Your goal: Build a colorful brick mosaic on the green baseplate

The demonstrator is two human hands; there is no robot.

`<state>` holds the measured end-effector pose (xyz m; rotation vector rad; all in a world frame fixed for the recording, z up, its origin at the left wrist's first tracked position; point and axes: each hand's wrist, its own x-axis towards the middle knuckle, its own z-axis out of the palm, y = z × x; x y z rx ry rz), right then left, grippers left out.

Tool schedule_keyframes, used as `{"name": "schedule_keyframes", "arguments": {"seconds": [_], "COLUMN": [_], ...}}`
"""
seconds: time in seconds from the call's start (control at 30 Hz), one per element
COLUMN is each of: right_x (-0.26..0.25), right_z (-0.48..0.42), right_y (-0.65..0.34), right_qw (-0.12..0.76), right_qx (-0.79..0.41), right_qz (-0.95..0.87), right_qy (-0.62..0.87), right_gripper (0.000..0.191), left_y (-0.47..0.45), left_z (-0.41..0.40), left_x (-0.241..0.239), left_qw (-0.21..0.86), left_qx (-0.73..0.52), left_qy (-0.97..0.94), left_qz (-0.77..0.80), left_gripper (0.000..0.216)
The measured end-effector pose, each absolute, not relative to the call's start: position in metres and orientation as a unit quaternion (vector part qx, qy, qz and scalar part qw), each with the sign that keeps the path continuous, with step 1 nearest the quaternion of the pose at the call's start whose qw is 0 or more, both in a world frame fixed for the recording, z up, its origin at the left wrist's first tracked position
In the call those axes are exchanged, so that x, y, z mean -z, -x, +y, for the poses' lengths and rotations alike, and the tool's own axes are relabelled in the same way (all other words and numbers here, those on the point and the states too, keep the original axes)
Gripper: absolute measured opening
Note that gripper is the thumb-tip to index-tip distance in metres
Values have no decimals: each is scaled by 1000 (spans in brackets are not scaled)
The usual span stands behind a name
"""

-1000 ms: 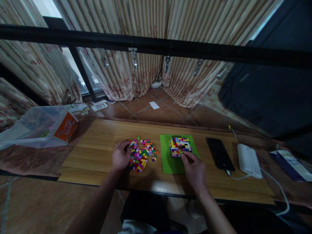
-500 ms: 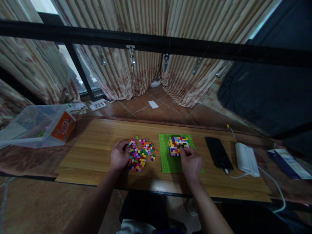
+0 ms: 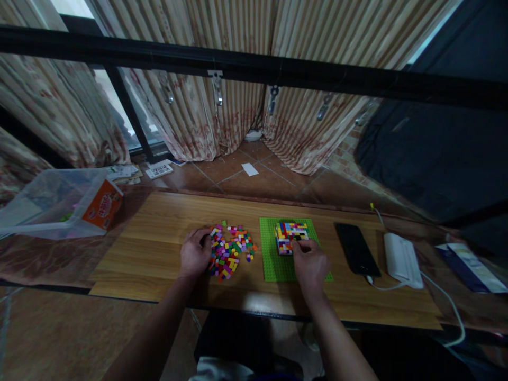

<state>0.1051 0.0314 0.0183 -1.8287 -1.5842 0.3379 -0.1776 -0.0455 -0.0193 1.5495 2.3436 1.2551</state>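
My right hand (image 3: 311,264) is over a small block-shaped build of multicoloured toy bricks (image 3: 283,245), its thumb and forefinger pinched at the build's front right edge. A tiny brick seems to be between those fingertips, mostly hidden by them. The build stands on a green studded baseplate (image 3: 273,270). To the left, my left hand (image 3: 194,253) rests on the table, fingers loosely bent and thumb apart, touching the left edge of a pile of loose toy bricks (image 3: 230,251). Nothing shows in its grasp.
A black phone (image 3: 356,248) lies right of the baseplate, cabled to a white power bank (image 3: 402,259). A clear plastic bin (image 3: 59,203) with an orange label stands at the left. Farther right lies a blue and white packet (image 3: 472,267). A dark rail (image 3: 246,63) crosses beyond the wooden table (image 3: 159,222).
The right hand has shifted very slightly left along the build's front edge, its fingertips lower against it. My left hand stays beside the pile. The view has moved slightly.
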Motion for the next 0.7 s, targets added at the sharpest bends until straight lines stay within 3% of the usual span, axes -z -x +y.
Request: {"name": "schedule_keyframes", "arguments": {"seconds": [0.2, 0.33, 0.53, 0.7], "right_x": [-13, -11, -6, 6], "right_z": [32, 37, 59, 65], "right_y": [-119, -135, -135, -127], "right_qw": [406, 429, 375, 328], "right_qx": [-195, -158, -65, -65], "right_qz": [-615, -602, -664, -683], "right_qy": [648, 655, 644, 650], "right_gripper": [38, 48, 62, 66], "left_y": [177, 176, 176, 177], "left_z": [-45, -45, -45, -45], "left_x": [19, 18, 18, 19], "left_qw": [34, 34, 33, 30], "left_qx": [-414, -416, -412, -415], "left_qy": [-502, -506, -507, -509], "left_qz": [758, 755, 757, 753], "left_gripper": [22, 22, 22, 21]}}
